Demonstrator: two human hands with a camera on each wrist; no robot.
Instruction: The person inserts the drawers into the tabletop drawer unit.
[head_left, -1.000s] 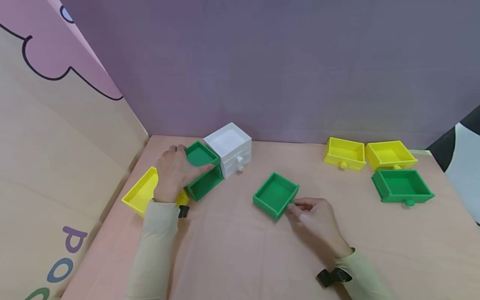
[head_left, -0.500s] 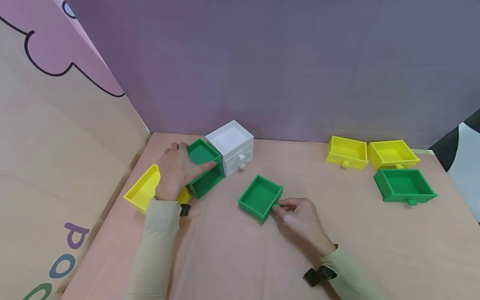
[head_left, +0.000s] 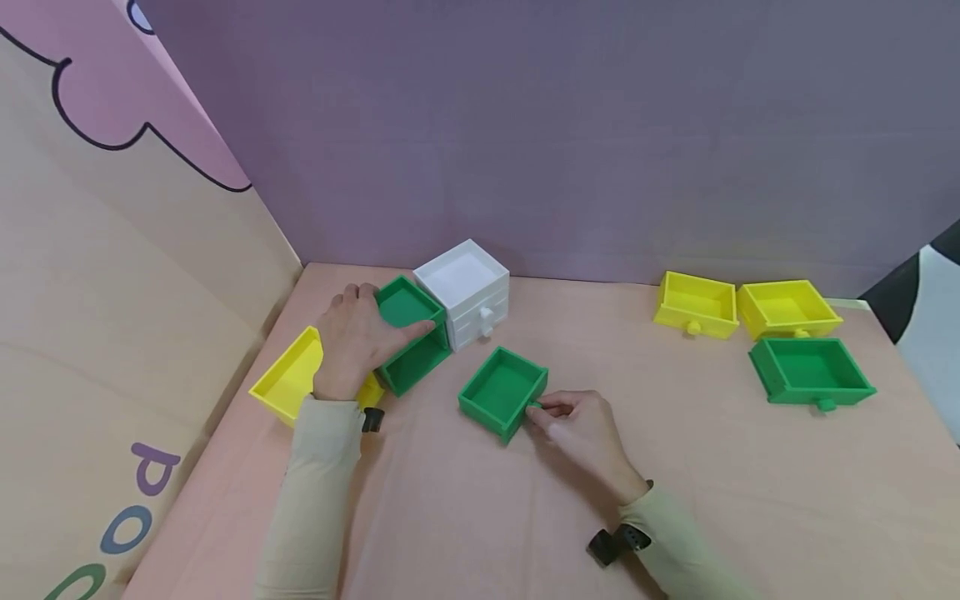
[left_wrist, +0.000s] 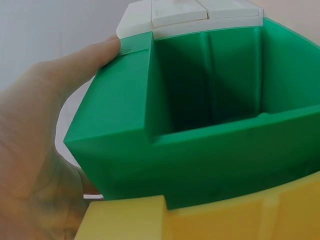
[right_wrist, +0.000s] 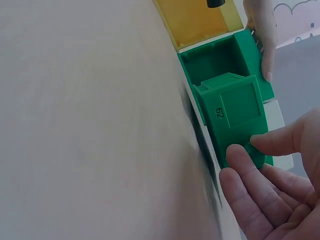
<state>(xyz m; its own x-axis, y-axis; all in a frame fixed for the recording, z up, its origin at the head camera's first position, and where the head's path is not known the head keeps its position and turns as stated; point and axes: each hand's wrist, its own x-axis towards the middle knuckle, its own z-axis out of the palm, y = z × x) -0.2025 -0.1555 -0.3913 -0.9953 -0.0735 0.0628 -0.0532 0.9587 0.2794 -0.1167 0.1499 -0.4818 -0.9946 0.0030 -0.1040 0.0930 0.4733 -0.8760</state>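
Note:
My left hand [head_left: 351,342] grips the green cabinet shell [head_left: 407,302], its thumb along the top edge. In the left wrist view the shell's open front [left_wrist: 210,165] shows a hollow compartment with ribbed inner walls. Some left fingers are hidden behind the shell. My right hand [head_left: 583,429] pinches the knob of a green drawer [head_left: 502,387] between thumb and fingers. That drawer is a little to the right of the shell and apart from it in the head view. Its front, marked 62, faces the right wrist camera, where the thumb and fingertips close on the knob [right_wrist: 252,147].
A white cabinet [head_left: 459,279] with knobbed drawers touches the green shell's right side. A yellow shell [head_left: 288,379] is at its left, partly under my left wrist. Two yellow drawers, the left one [head_left: 696,304] and the right one [head_left: 789,307], and another green drawer [head_left: 813,371] lie far right.
My right hand has carried the green drawer leftward, closer to the green shell. My left hand keeps its grip on the shell. The whole head view has shifted slightly.

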